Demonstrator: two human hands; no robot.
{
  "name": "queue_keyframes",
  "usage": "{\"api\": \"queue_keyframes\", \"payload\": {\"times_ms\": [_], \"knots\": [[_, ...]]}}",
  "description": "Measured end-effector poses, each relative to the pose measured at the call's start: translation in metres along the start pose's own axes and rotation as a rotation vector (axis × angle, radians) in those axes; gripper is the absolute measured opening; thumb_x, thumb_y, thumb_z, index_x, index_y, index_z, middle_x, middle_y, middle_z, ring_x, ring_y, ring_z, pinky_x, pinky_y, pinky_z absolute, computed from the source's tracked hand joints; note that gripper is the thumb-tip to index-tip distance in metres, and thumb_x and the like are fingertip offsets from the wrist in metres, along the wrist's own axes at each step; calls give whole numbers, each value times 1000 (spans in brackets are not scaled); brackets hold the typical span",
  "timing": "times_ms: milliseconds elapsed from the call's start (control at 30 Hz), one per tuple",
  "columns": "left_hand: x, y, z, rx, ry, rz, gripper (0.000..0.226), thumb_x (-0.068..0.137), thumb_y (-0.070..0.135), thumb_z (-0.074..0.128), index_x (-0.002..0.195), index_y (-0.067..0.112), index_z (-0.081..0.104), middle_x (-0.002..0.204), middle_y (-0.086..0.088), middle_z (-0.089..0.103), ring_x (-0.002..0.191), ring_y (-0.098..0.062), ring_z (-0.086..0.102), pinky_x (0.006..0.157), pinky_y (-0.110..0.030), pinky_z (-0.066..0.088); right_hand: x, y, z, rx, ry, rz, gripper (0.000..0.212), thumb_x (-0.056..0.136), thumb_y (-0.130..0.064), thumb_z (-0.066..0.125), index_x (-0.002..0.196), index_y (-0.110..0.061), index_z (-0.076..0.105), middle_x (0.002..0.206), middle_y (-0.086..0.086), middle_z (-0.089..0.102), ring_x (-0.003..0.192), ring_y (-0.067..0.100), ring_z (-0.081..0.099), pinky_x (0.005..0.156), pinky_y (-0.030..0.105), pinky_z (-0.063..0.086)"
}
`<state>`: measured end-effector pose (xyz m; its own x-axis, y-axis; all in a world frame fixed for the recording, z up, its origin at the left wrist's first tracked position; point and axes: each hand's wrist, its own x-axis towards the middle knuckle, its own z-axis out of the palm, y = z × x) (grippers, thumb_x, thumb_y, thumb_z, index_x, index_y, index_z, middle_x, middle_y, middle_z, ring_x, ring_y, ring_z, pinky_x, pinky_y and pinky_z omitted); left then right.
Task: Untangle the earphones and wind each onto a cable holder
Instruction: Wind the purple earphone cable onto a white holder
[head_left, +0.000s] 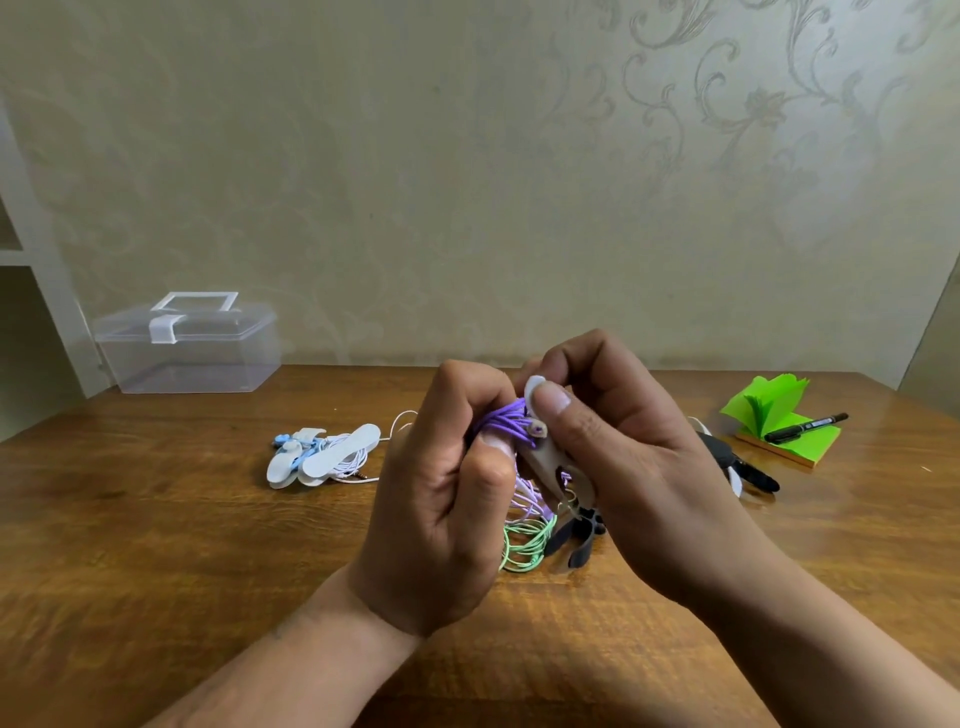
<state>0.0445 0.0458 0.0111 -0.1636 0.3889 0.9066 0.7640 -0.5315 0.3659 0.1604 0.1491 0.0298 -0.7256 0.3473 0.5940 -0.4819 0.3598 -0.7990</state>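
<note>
Above the middle of the wooden table (208, 545), my left hand (447, 499) grips a bundle of purple earphone cable (506, 423) wound on a white cable holder (550, 467). My right hand (618, 457) pinches that holder, thumb pressed on its upper end. A purple earbud shows between the thumbs. Loose purple cable hangs below the hands, down to a green earphone coil (524, 545) and a black cable holder (576, 540) on the table. To the left lie white holders wound with blue and white earphones (322, 457).
A clear plastic box (189, 345) with a white latch stands at the back left. At the right lie green sticky notes (784, 423) with a black marker (808, 427) on them, and a black and white holder (743, 465) partly hidden behind my right hand.
</note>
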Motion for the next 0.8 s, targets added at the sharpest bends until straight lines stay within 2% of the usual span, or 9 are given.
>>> {"api": "queue_keyframes", "payload": {"times_ms": [100, 200, 300, 367, 467, 567, 667, 733, 800], "knots": [[-3, -3, 0, 28, -23, 29, 10, 97, 11, 41, 98, 10, 51, 75, 7, 45, 61, -9, 41, 58, -23, 37, -1, 2, 8, 80, 93, 14, 17, 103, -27, 56, 100, -10, 54, 96, 29, 58, 77, 31, 53, 68, 48, 44], [-4, -7, 1, 75, -50, 57, 8, 96, 15, 42, 99, 16, 49, 80, 11, 42, 65, -16, 41, 60, -36, 36, -2, 4, 12, 165, 167, 24, 14, 101, -26, 56, 98, -12, 56, 104, 10, 70, 89, 24, 62, 77, 45, 50], [-3, -6, 3, 151, -71, 98, 3, 95, 20, 47, 98, 18, 47, 80, 9, 43, 65, -24, 41, 59, -45, 38, -3, 4, 17, 233, 191, 75, 16, 99, -27, 56, 96, -11, 56, 102, 5, 71, 87, 20, 64, 78, 42, 53], [-2, -5, 4, 202, -74, 93, 17, 98, 34, 56, 101, 20, 47, 81, 12, 45, 65, -21, 44, 60, -42, 41, -3, 2, 18, 325, 200, 156, 14, 98, -25, 61, 94, -12, 56, 96, 4, 70, 81, 19, 64, 73, 38, 53], [-1, -4, 6, 190, -102, -8, 37, 95, 60, 58, 103, 27, 45, 79, 22, 42, 66, -3, 41, 61, -24, 37, 2, -3, 13, 525, 188, 298, 12, 95, -21, 63, 99, -11, 58, 90, 7, 65, 72, 19, 63, 63, 31, 52], [-3, -8, 11, 93, -90, -116, 28, 95, 46, 66, 97, 29, 44, 75, 23, 47, 62, 0, 43, 61, -12, 34, 7, 0, 7, 601, 176, 369, 10, 95, -18, 60, 94, -8, 58, 91, 13, 59, 73, 20, 62, 67, 33, 52], [-2, -11, 11, -12, -88, -208, 19, 95, 36, 63, 95, 26, 47, 76, 15, 50, 64, -4, 46, 61, -18, 40, 10, 6, 2, 591, 170, 395, 9, 93, -15, 60, 88, -8, 59, 86, 16, 55, 71, 23, 59, 67, 35, 51], [-1, -13, 8, -86, -110, -260, 15, 95, 36, 58, 95, 25, 49, 77, 11, 49, 67, -5, 45, 62, -22, 41, 11, 8, -4, 467, 158, 385, 3, 96, -10, 59, 94, -8, 61, 81, 13, 56, 66, 19, 59, 61, 31, 50], [1, -16, 4, -162, -154, -313, 13, 95, 37, 57, 94, 27, 50, 77, 11, 49, 68, -6, 45, 63, -24, 41, 12, 8, -15, 336, 130, 352, 15, 98, -9, 62, 111, -13, 69, 91, 13, 67, 72, 20, 67, 62, 31, 54]]}}
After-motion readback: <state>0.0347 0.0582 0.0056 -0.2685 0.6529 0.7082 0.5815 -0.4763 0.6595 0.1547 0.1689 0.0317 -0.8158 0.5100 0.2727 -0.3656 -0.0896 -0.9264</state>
